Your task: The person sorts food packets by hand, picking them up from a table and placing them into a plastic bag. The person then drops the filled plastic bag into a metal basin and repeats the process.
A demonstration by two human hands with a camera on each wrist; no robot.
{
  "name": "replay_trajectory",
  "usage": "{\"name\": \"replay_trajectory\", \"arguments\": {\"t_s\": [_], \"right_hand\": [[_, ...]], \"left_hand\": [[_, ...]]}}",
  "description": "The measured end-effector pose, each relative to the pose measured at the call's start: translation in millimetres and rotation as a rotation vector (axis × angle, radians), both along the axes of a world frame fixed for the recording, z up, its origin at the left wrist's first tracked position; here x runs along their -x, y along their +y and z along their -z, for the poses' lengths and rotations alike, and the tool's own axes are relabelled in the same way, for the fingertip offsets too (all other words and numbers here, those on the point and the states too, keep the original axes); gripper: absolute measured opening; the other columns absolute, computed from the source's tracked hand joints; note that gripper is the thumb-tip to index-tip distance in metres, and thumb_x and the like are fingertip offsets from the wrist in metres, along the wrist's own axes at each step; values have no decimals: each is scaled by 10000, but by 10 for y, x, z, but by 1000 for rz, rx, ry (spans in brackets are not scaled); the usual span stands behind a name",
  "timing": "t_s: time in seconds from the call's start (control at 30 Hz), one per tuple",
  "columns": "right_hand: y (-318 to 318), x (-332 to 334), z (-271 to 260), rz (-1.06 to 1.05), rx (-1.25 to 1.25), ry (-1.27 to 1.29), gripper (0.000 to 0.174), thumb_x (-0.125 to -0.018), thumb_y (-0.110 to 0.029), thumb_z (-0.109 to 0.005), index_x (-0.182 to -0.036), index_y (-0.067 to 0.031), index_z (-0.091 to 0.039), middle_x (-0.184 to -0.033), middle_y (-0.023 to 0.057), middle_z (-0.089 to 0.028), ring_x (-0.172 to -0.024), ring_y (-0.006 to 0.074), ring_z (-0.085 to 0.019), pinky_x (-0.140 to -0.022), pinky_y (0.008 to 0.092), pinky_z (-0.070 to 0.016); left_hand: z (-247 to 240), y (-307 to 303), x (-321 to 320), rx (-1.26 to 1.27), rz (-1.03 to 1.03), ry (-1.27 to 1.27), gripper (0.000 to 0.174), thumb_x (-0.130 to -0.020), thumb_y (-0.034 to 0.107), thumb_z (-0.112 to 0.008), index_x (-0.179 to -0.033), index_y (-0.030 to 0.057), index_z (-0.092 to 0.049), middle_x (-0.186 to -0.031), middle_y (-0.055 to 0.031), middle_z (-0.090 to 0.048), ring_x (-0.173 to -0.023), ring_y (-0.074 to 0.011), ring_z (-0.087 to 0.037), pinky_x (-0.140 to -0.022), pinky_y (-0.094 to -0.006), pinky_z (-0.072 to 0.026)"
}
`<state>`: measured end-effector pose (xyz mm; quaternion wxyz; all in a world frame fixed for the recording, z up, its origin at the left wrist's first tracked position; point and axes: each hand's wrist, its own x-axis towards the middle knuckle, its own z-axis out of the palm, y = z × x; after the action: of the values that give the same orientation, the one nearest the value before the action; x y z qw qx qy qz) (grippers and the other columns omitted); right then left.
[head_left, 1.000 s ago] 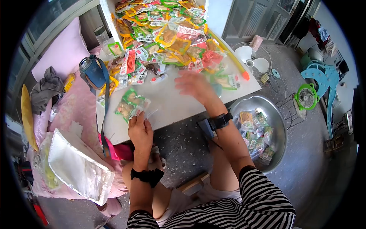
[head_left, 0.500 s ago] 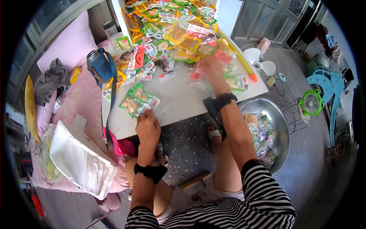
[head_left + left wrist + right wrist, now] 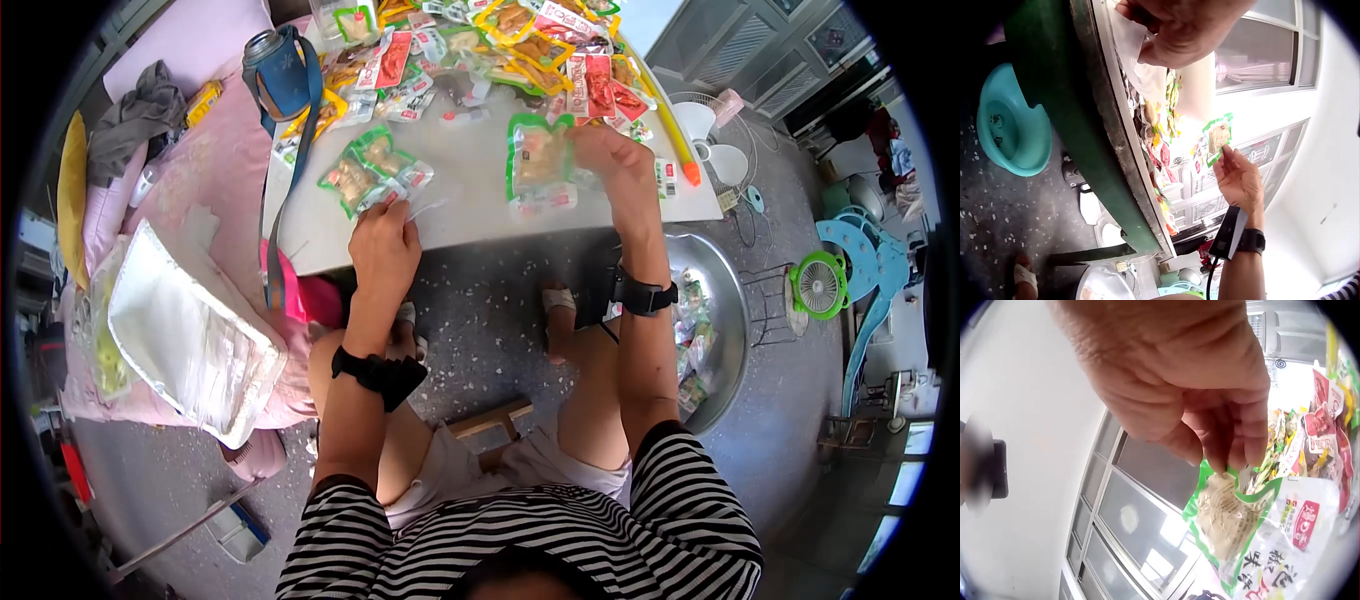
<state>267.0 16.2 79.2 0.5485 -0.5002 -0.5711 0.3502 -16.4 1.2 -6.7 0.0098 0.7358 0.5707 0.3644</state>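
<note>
My right hand (image 3: 618, 170) pinches a green-edged clear packet (image 3: 540, 160) by its side, held up over the table's right part; in the right wrist view the fingertips grip the packet (image 3: 1229, 519) at its top edge. My left hand (image 3: 384, 250) is at the table's front edge, its fingers at the lower end of two green-edged packets (image 3: 352, 182) lying side by side. In the left wrist view that hand (image 3: 1188, 28) pinches thin clear plastic (image 3: 1141, 62). Loose orange, red and green packets (image 3: 540, 50) cover the back of the table.
A metal basin (image 3: 735, 330) with several packets stands on the floor at the right. A blue bottle (image 3: 276, 80) with a strap stands at the table's left, a white foam box (image 3: 190, 330) below it. A yellow stick (image 3: 675, 125) lies along the right table edge.
My right hand has come back from the pile, now with a green-edged packet in its fingers. My left hand has stayed at the two packets. The head view has tilted downward.
</note>
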Motion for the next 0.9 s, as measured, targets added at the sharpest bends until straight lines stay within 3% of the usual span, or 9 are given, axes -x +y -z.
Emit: {"name": "replay_trajectory", "arguments": {"t_s": [0.07, 0.1, 0.23, 0.37, 0.47, 0.53, 0.67, 0.8, 0.9], "right_hand": [[89, 78, 226, -157, 211, -1, 174, -915, -92, -600, -990, 49, -671, -941, 25, -627, -844, 92, -552, -740, 225, -439], [146, 145, 368, -173, 79, -197, 263, -872, -144, -652, -1048, 51, -648, -1002, 75, -640, -901, 163, -595, -782, 277, -467], [223, 362, 742, 89, -164, -722, 523, -760, -303, -721, -1138, 36, -596, -1149, 205, -588, -1069, 370, -560, -873, 439, -479], [115, 487, 591, 189, 129, -947, 541, -743, -380, -719, -1085, 26, -611, -1040, 239, -629, -997, 389, -594, -829, 471, -485], [157, 471, 750, 123, 150, -834, 490, -718, -311, -772, -1052, 22, -636, -870, 178, -678, -808, 311, -655, -727, 410, -511], [192, 420, 708, 34, 162, -531, 399, -733, -229, -782, -1022, 16, -658, -797, 114, -682, -710, 216, -641, -666, 342, -503], [116, 355, 451, -59, 214, 29, 230, -775, -79, -764, -976, 5, -692, -762, 33, -675, -657, 64, -588, -607, 228, -472], [-63, 222, 161, -303, 261, 386, 151, -843, -103, -706, -958, -5, -694, -821, 37, -692, -695, 81, -629, -625, 231, -492], [-107, 195, 172, -453, 432, 342, 147, -846, -116, -701, -948, -9, -696, -835, 33, -697, -700, 84, -637, -628, 236, -496]], "left_hand": [[16, -12, 23, 30, -12, -4, 160, -746, 49, -612, -898, 26, -659, -874, -167, -641, -840, -359, -613, -714, -449, -503], [7, -15, 11, 34, -15, -8, 157, -748, 52, -612, -896, 27, -660, -872, -167, -641, -841, -358, -613, -712, -448, -503], [-14, -21, -18, 77, -11, -20, 94, -752, 72, -620, -830, 18, -628, -846, -168, -627, -823, -365, -606, -695, -465, -497], [3, -18, -29, 53, 3, -48, 96, -744, 90, -633, -789, 14, -594, -827, -177, -609, -807, -384, -594, -672, -480, -490], [-33, -52, -37, 40, 10, -65, 144, -741, 97, -649, -857, 17, -615, -824, -177, -605, -802, -377, -593, -675, -464, -487], [-90, -74, -29, 56, 5, -62, 249, -746, 96, -672, -982, 20, -654, -816, -165, -609, -795, -340, -598, -681, -429, -483], [-137, -93, -19, -17, 56, -149, 233, -754, 86, -676, -974, 11, -668, -832, -169, -620, -737, -335, -603, -635, -406, -489], [-179, -100, -40, -55, 67, -238, 156, -763, 83, -648, -914, 47, -667, -820, -172, -605, -879, -386, -613, -715, -449, -498], [-178, -94, -24, -38, 77, -290, 142, -776, 65, -642, -913, 48, -676, -817, -175, -604, -899, -378, -616, -714, -445, -494]]}}
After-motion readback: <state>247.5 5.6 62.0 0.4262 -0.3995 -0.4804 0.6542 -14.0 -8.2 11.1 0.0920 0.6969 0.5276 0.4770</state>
